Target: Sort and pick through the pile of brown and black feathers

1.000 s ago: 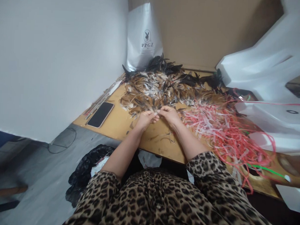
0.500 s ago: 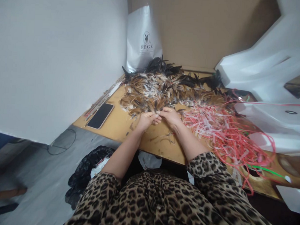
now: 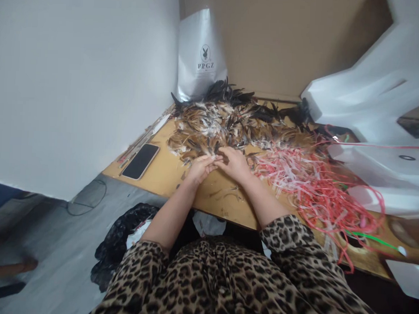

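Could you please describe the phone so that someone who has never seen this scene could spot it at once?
Find the yellow-brown table and follow it to its left end, beside the white panel. There, left of the left hand, lies the phone. Its flat dark screen with a pale rim sets it apart from the thin sticks beside it and the feathers.

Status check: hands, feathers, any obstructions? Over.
Left hand, right hand close together, grip unclear. Feathers heaped just ahead. Pink strips close on right; nothing visibly blocking.

Dim, cool light, blurred, stretched edges, soft shadow on the brown wall [image 3: 277, 44].
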A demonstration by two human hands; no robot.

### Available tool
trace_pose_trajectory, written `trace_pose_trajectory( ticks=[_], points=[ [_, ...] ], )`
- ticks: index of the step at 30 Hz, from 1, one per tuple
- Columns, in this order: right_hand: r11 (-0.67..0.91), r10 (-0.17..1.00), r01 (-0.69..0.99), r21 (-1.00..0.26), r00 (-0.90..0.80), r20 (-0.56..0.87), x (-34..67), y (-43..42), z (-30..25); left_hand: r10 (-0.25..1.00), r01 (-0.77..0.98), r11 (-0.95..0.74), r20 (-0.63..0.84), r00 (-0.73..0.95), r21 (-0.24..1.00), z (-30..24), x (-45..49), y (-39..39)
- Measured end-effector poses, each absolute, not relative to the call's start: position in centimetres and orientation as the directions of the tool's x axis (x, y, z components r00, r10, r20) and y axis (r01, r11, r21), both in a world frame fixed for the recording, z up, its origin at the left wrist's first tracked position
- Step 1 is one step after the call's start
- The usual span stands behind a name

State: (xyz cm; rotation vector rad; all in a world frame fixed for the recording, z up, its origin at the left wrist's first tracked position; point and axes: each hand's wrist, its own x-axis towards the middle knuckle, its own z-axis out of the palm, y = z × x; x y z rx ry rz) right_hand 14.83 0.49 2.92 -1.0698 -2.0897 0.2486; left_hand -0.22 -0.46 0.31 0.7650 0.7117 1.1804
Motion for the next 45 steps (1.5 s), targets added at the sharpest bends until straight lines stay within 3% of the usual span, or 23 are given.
trace_pose_trajectory(
  ticks=[4,11,15,20,27,33,45],
  points=[
    [0.619,0.737,0.717,-0.320,-0.391,0.551,14.6,0.0,2.9,0.955,-0.551,0.229,-0.075,0.288,0.802,0.4,-0.1,-0.6],
    [0.533,0.773,0.788,-0.307,-0.307,0.556,14.0,-0.3,2.5,0.948,-0.533,0.244,-0.085,0.305,0.810,0.1,-0.2,-0.6],
    [0.553,0.788,0.718,-0.424,-0.285,0.545,14.4,0.1,2.8,0.970,-0.553,0.184,-0.057,0.238,0.812,0.3,-0.4,-0.5],
    [0.427,0.884,0.575,-0.698,-0.102,0.456,17.0,2.3,2.7,0.995,-0.622,0.014,-0.074,-0.071,0.783,0.5,-1.1,0.2],
    [0.315,0.942,0.725,-0.613,-0.158,0.297,18.0,3.4,1.8,0.986,-0.620,-0.045,-0.065,-0.154,0.783,0.2,-1.4,0.7],
    [0.340,0.939,0.774,-0.535,-0.242,0.246,15.9,3.6,2.9,0.986,-0.634,-0.043,-0.071,-0.153,0.772,0.1,-1.4,0.7],
    [0.197,0.979,0.834,-0.515,-0.138,0.150,11.5,6.3,3.1,0.985,-0.612,-0.015,-0.093,-0.145,0.791,0.0,-1.2,0.7]
  ],
)
